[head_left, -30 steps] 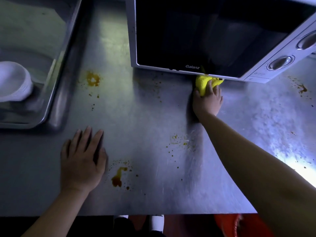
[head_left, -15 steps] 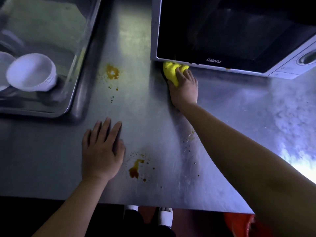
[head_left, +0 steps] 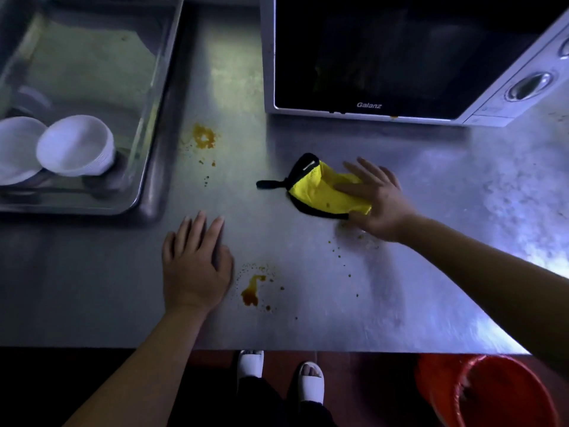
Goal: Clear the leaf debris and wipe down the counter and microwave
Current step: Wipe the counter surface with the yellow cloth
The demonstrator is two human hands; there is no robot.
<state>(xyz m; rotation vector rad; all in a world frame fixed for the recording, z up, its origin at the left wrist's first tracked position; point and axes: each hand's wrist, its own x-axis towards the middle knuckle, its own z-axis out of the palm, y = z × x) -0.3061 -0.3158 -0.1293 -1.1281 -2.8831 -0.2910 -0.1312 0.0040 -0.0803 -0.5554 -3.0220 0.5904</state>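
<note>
Pressing down on the yellow cloth (head_left: 320, 192), the right hand (head_left: 378, 201) lies palm down with its fingers straight and spread, pointing toward the counter's left edge; nothing is gripped, and the thumb rests along the cloth's near border. The forearm reaches in from the front right corner of the steel counter (head_left: 415, 272). The cloth, trimmed in black with a black loop trailing off to the left, sits about mid-counter, in front of the microwave (head_left: 369, 57) and apart from it. The microwave stands at the back edge with its dark door facing forward.

The left hand (head_left: 194, 266) rests flat on the bare metal nearer the front edge, fingers straight, close together and aimed at the back edge, holding nothing. Just right of it is a brown spill (head_left: 251, 291) with small spatters around it. A second orange-brown stain (head_left: 203, 137) lies toward the back, between the microwave and a metal tray (head_left: 147, 195) at the left edge, which holds white bowls (head_left: 75, 146). Fine specks (head_left: 338, 255) dot the surface beside the right wrist.
</note>
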